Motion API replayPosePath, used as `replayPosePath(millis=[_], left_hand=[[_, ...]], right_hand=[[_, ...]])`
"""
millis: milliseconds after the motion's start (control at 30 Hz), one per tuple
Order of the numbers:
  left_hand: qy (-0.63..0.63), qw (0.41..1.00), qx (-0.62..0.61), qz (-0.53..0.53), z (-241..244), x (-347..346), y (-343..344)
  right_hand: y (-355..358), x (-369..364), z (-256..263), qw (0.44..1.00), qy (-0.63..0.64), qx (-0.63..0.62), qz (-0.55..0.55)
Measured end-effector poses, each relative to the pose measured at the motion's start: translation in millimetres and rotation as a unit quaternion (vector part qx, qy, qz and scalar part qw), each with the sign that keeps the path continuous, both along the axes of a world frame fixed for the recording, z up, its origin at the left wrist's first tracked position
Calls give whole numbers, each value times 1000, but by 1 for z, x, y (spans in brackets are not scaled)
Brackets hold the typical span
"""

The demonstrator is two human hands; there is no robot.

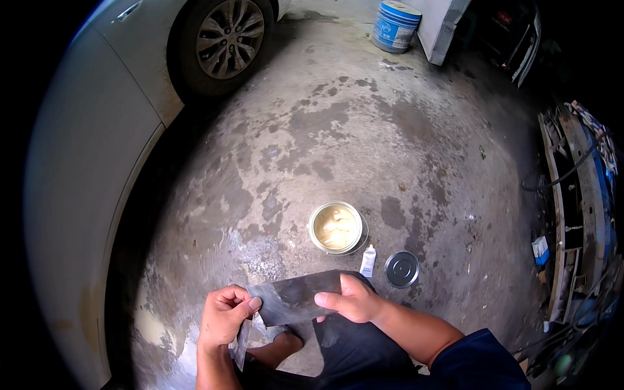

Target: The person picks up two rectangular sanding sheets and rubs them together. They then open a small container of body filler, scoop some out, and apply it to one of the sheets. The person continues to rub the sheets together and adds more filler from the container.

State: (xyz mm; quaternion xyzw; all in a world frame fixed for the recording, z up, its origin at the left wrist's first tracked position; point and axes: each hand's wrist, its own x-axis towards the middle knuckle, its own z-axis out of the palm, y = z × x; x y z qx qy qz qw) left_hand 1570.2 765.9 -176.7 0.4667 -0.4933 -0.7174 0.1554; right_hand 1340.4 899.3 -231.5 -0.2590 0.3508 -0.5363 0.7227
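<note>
My left hand (225,314) pinches the left corner of a dark, flat rectangular sheet (295,297) between thumb and fingers. A thin, greyish strip (241,341) hangs below that hand; what it is made of I cannot tell. At the sheet's other end, my right hand (353,298) grips it with the thumb on top. Just beyond the sheet stands an open metal can (336,228) of cream-coloured paste. To its lower right a white tube (368,261) lies on the floor, and right of the tube is a round dark lid (402,269).
A white car (87,161) with patches near its lower edge stands at the left, its wheel (229,39) at the top. A blue bucket (396,29) stands at the far side. Along the right are long metal parts (590,195), cables and a small blue-and-white box (540,250).
</note>
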Motion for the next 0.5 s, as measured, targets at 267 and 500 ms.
replayPosePath(millis=[267, 500], left_hand=[[36, 990, -67, 120, -9, 8, -16], [17, 997, -54, 52, -14, 3, -9]], right_hand=[[12, -63, -19, 978, 185, 8, -93], [-45, -107, -119, 684, 728, 1, -48]])
